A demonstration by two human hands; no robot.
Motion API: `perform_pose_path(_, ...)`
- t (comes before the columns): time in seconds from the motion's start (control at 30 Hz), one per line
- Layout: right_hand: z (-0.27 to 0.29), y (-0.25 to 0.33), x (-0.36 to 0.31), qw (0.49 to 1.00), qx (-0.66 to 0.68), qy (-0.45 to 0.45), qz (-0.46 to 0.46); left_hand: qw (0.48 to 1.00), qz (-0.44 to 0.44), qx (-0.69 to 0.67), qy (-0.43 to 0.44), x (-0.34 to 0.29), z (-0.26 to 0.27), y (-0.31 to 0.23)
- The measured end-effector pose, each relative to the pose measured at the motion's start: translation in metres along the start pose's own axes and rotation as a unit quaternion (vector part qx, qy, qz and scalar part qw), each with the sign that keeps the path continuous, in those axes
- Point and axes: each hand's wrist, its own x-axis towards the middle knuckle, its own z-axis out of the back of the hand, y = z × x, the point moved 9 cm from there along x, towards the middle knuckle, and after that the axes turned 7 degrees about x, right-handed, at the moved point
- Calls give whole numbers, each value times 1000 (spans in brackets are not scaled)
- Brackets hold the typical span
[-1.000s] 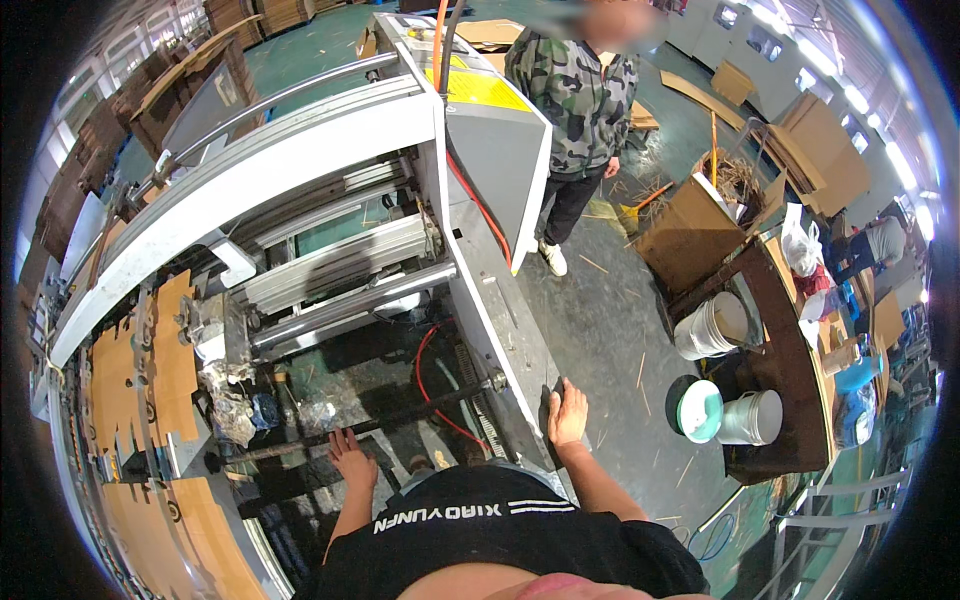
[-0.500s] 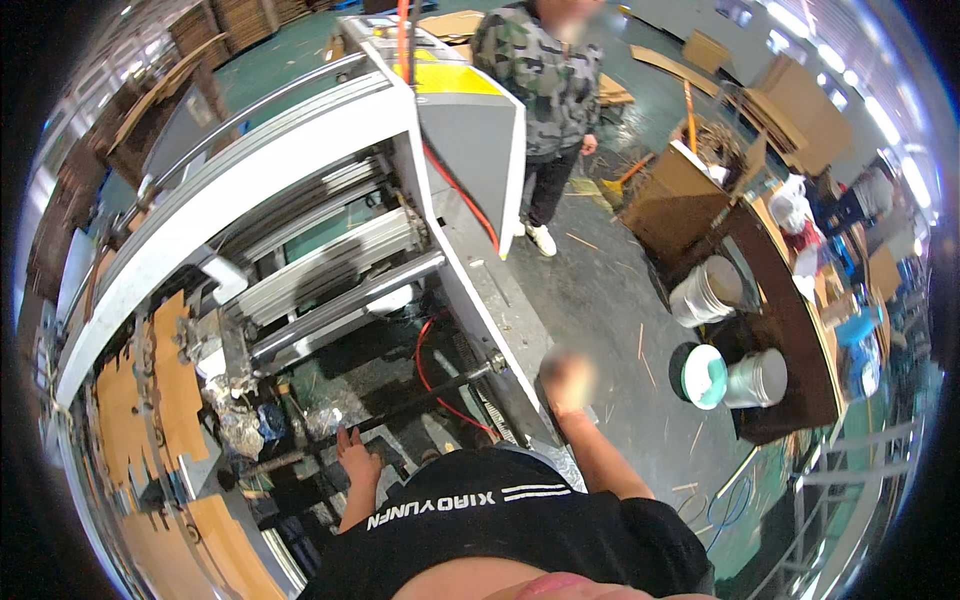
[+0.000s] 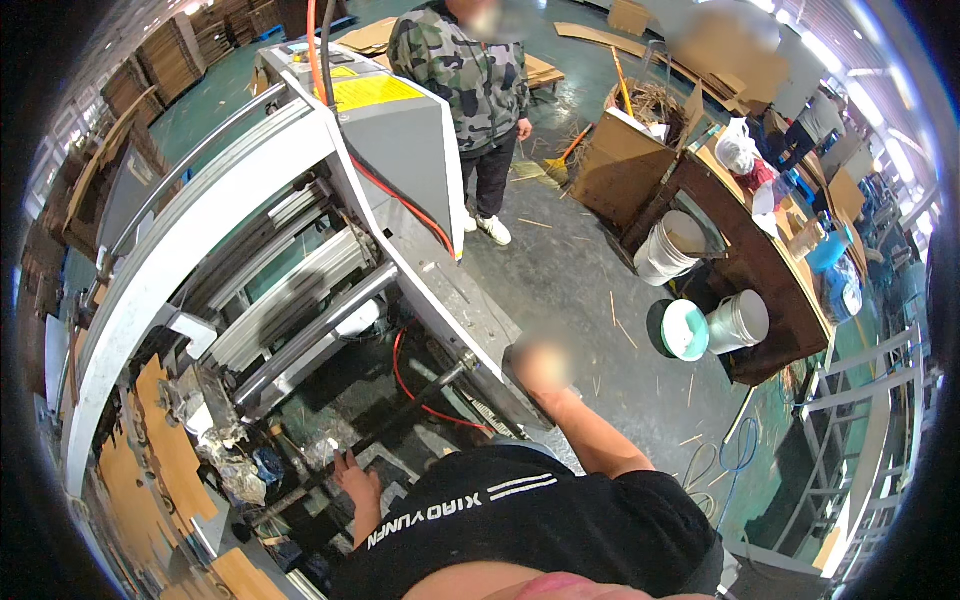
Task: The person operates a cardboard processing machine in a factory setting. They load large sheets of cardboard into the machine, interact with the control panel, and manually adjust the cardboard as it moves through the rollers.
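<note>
1. Scuffed grey floor point(image 3: 590, 310), littered with thin strips, runs beside the machine point(image 3: 215, 207), whose white metal frame fills the left.
2. Left hand point(image 3: 358, 484), fingers apart, is by the dark rod point(image 3: 410, 405) low inside it; contact is unclear.
3. Right hand point(image 3: 543, 368), blurred, is at the flat side plate point(image 3: 462, 305); its grip I cannot tell.
4. Smooth, round silver roller point(image 3: 315, 334) runs beyond the rod; notched brown card point(image 3: 172, 440) lies leftward.
5. Outward: a person point(image 3: 455, 75) in camouflage, white plastic buckets point(image 3: 662, 252), a cardboard box point(image 3: 618, 168).
</note>
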Motion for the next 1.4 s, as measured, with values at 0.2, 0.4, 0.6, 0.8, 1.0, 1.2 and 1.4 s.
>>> perform_pose_path(0.2,-58,-13,-11,957,-178,224,-57,997,46,57,-20,-10,14,8)
perform_pose_path(0.4,-12,-51,-35,991,-25,106,-73,980,-11,38,-197,-8,85,-25)
perform_pose_path(0.6,-39,-15,50,955,117,242,-128,958,166,-36,-229,-24,128,78)
perform_pose_path(0.8,57,139,380,991,87,27,96,976,146,-43,-158,-17,131,102)
perform_pose_path(1.0,96,221,319,953,284,36,97,945,175,-59,-272,-43,154,157)
perform_pose_path(1.2,-73,186,75,911,337,235,40,901,218,-15,-374,-50,236,224)
perform_pose_path(1.4,-77,190,39,890,255,378,-12,890,279,107,-346,-4,271,280)
